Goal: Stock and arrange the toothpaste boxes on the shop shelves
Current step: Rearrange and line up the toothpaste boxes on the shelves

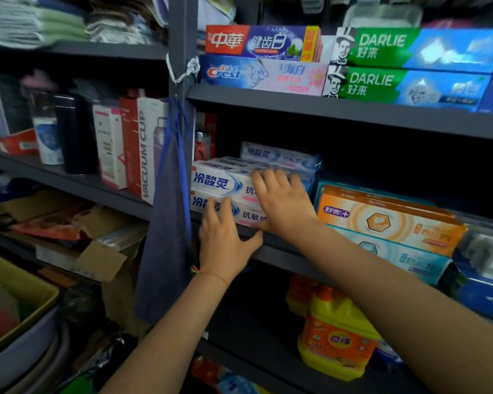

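Note:
White and blue toothpaste boxes (219,182) are stacked on the middle shelf (282,251), with more of the same brand behind them. My left hand (225,237) lies flat with straight fingers against the front of the lower box (248,214), thumb along the shelf edge. My right hand (282,203) presses with straight fingers on the front of the upper box, near its right half. To the right sit orange and teal toothpaste boxes (387,220). The shelf above holds a red-blue box (262,42), a Crest box (259,75) and two green Darlie boxes (410,66).
A blue cloth (168,237) hangs from the grey upright (182,38) left of the stack. Vacuum cup boxes (143,146) and flasks fill the left shelf. Yellow detergent jugs (336,339) stand on the shelf below. Cardboard boxes (97,257) and tubs sit at lower left.

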